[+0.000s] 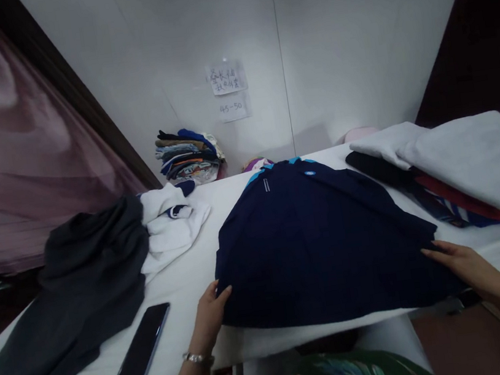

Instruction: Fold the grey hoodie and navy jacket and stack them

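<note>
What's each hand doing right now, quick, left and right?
Left hand: closed, gripping the navy garment at its side edge.
Right hand: closed on the garment's opposite edge, fingers partly hidden.

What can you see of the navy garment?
The navy garment is smooth-looking cloth with light-blue trim at its far end, two pale stripes and a blue-white badge. It lies spread, nearly flat, on the white tabletop, its wide edge nearest the camera. The left hand and right hand hold its sides near that edge.
</note>
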### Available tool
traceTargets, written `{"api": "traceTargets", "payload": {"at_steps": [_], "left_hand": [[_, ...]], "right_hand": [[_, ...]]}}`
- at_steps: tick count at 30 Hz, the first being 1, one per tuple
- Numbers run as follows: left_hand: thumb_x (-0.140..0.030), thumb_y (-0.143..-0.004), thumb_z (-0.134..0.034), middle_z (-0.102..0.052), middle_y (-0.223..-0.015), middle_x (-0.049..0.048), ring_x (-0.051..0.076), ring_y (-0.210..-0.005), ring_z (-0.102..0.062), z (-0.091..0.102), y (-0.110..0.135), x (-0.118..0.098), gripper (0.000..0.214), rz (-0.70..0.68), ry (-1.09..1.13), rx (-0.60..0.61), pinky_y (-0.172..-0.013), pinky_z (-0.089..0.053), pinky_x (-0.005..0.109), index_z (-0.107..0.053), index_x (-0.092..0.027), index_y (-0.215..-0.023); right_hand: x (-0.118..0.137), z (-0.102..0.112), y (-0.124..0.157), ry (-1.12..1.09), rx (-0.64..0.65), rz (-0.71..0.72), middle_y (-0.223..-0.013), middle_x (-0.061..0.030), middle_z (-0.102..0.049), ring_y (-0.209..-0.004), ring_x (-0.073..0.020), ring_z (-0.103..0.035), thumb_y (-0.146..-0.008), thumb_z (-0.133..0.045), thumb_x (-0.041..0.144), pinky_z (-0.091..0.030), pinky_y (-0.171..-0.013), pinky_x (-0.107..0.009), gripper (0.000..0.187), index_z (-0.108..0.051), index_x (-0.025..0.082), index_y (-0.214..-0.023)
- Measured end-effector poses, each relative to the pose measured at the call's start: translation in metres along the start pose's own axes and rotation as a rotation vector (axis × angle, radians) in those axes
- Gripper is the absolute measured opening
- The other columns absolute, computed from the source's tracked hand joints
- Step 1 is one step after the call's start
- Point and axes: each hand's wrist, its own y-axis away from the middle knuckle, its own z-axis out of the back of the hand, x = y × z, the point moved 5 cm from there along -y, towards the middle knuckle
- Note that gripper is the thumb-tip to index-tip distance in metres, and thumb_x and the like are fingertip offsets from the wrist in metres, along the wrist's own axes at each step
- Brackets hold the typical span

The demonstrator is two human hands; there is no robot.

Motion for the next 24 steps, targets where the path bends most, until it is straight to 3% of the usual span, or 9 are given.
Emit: {"api": "traceTargets", "payload": {"at_steps": [3, 6, 9, 12, 15, 17, 20, 22, 24], "left_hand": [[-0.041, -0.065, -0.070, -0.074, -0.092, 0.0076, 0.029, -0.093, -0.067, -0.002, -0.001, 0.007, 0.031, -0.024, -0.177, 0.035, -0.085, -0.051, 0.037, -0.067, -0.019, -0.086], [-0.052, -0.073, -0.061, -0.072, -0.079, 0.0061, 0.027, -0.082, -0.068, -0.004, 0.000, 0.006, 0.033, -0.037, -0.298, 0.113, -0.075, -0.051, 0.036, -0.066, -0.020, -0.077], [-0.056, -0.085, -0.042, -0.069, -0.072, 0.0070, 0.026, -0.076, -0.066, 0.014, -0.009, -0.006, 0.045, -0.048, -0.520, -0.044, -0.071, -0.048, 0.035, -0.064, -0.020, -0.071], [-0.048, -0.087, -0.040, -0.070, -0.093, 0.0117, 0.027, -0.091, -0.065, 0.034, -0.028, -0.020, 0.041, -0.081, -0.715, -0.267, -0.077, -0.046, 0.035, -0.066, -0.017, -0.093], [-0.049, -0.082, -0.050, -0.070, -0.097, 0.0127, 0.027, -0.094, -0.065, 0.027, -0.050, -0.018, 0.047, -0.022, -0.739, -0.190, -0.076, -0.046, 0.033, -0.061, -0.014, -0.112], [-0.047, -0.080, -0.053, -0.071, -0.088, 0.0102, 0.026, -0.087, -0.067, 0.011, -0.060, -0.012, 0.045, 0.030, -0.735, -0.080, -0.072, -0.046, 0.031, -0.060, -0.016, -0.111], [-0.035, -0.079, -0.054, -0.071, -0.085, 0.0085, 0.024, -0.084, -0.067, -0.005, -0.070, -0.015, 0.024, 0.025, -0.784, -0.022, -0.069, -0.045, 0.030, -0.063, -0.019, -0.095], [-0.029, -0.078, -0.054, -0.071, -0.088, 0.0087, 0.025, -0.087, -0.067, 0.000, -0.077, -0.029, 0.015, -0.016, -0.846, -0.031, -0.071, -0.046, 0.030, -0.063, -0.020, -0.086], [-0.029, -0.079, -0.054, -0.071, -0.094, 0.0102, 0.027, -0.092, -0.065, 0.025, -0.089, -0.056, 0.015, -0.050, -0.932, -0.134, -0.073, -0.047, 0.033, -0.063, -0.021, -0.088]], "right_hand": [[-0.013, 0.006, -0.013, 0.184, 0.050, 0.068, -0.075, -0.0093, -0.070, -0.079, -0.0325, -0.066, -0.054, -0.074, 0.044, -0.050, -0.076, -0.044, 0.024, -0.065, 0.029, -0.070], [0.001, 0.005, -0.010, 0.366, -0.002, 0.302, -0.078, -0.0097, -0.068, -0.085, -0.0357, -0.064, -0.058, -0.065, 0.046, -0.046, -0.086, -0.052, 0.029, -0.064, 0.029, -0.082], [0.037, -0.014, 0.015, 0.372, -0.015, 0.597, -0.106, -0.0118, -0.066, -0.103, -0.0330, -0.060, -0.067, -0.057, 0.050, -0.043, -0.097, -0.051, 0.040, -0.064, 0.026, -0.099], [0.070, -0.055, 0.047, 0.244, 0.159, 0.683, -0.120, -0.0077, -0.062, -0.107, -0.0279, -0.059, -0.076, -0.055, 0.051, -0.048, -0.094, -0.047, 0.042, -0.065, 0.027, -0.109], [0.096, -0.106, 0.076, 0.169, 0.344, 0.788, -0.127, -0.0051, -0.060, -0.119, -0.0256, -0.054, -0.083, -0.055, 0.046, -0.041, -0.104, -0.047, 0.035, -0.067, 0.028, -0.110], [0.107, -0.140, 0.090, 0.213, 0.451, 0.867, -0.137, -0.0053, -0.054, -0.129, -0.0253, -0.045, -0.087, -0.052, 0.044, -0.035, -0.109, -0.048, 0.037, -0.065, 0.027, -0.116], [0.110, -0.183, 0.103, 0.399, 0.605, 0.964, -0.150, -0.0059, -0.036, -0.141, -0.0270, -0.026, -0.089, -0.049, 0.049, -0.023, -0.114, -0.052, 0.049, -0.054, 0.027, -0.133], [0.103, -0.205, 0.109, 0.555, 0.704, 0.976, -0.154, -0.0069, -0.029, -0.143, -0.0288, -0.019, -0.088, -0.048, 0.054, -0.016, -0.114, -0.056, 0.057, -0.047, 0.028, -0.139], [0.093, -0.218, 0.112, 0.675, 0.765, 0.967, -0.154, -0.0082, -0.026, -0.144, -0.0294, -0.016, -0.089, -0.045, 0.057, -0.011, -0.114, -0.057, 0.060, -0.044, 0.028, -0.141]]}}
